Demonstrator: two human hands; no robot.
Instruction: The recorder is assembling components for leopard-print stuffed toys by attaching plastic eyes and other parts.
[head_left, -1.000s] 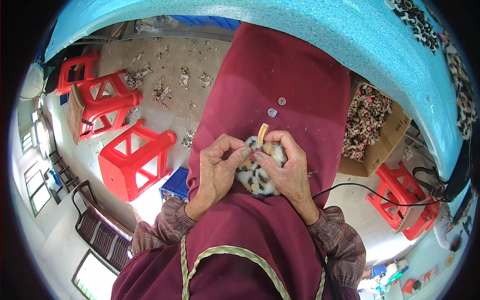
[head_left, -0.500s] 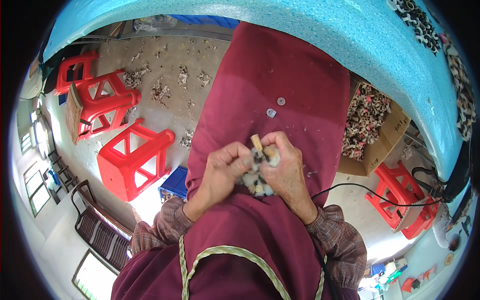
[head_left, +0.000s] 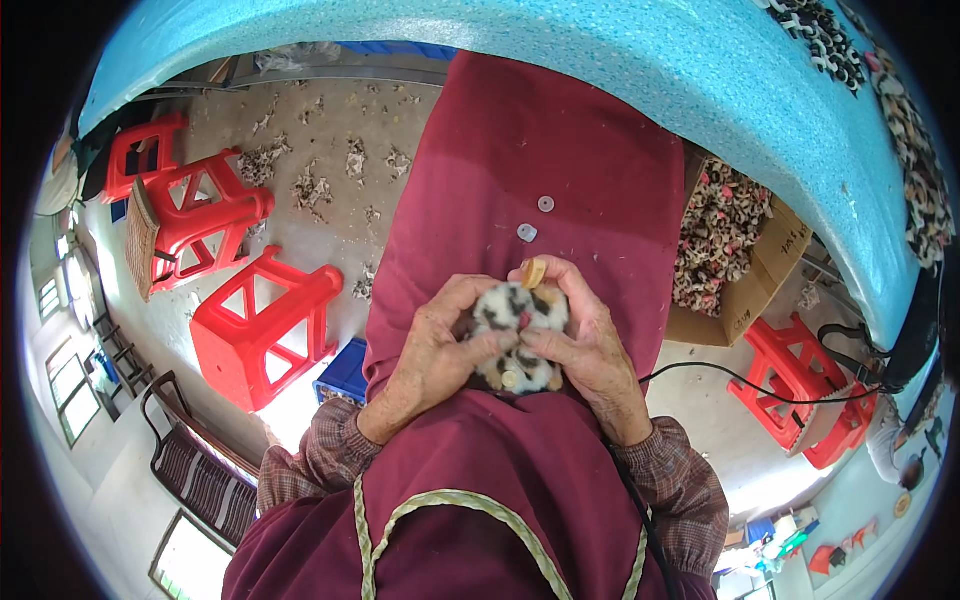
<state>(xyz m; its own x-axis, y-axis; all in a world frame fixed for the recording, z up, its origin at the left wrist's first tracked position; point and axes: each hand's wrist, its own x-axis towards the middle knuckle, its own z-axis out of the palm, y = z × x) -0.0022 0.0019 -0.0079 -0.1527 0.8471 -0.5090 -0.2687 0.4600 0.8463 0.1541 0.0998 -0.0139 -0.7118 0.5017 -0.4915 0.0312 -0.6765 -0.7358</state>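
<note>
Cupping plush toy (head_left: 510, 315), now less covered

Plush (head_left: 497, 301) between my left hand (head_left: 440, 335) and right hand (head_left: 592, 345), above apron (head_left: 520, 130). Disc (head_left: 546, 204), tab (head_left: 527, 234) on apron, beyond my grip; table (head_left: 590, 70) farther out. Left of grip: stools (head_left: 238, 350), crate (head_left: 342, 372). Right: box (head_left: 782, 262), pieces (head_left: 718, 238) in it.

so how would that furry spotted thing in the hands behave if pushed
The furry spotted thing is probably soft and squashy, given its fluffy surface. It's likely light, looking like plush small enough for the left hand and right hand to cup. Its rounded outline suggests it might roll if nudged.
</note>
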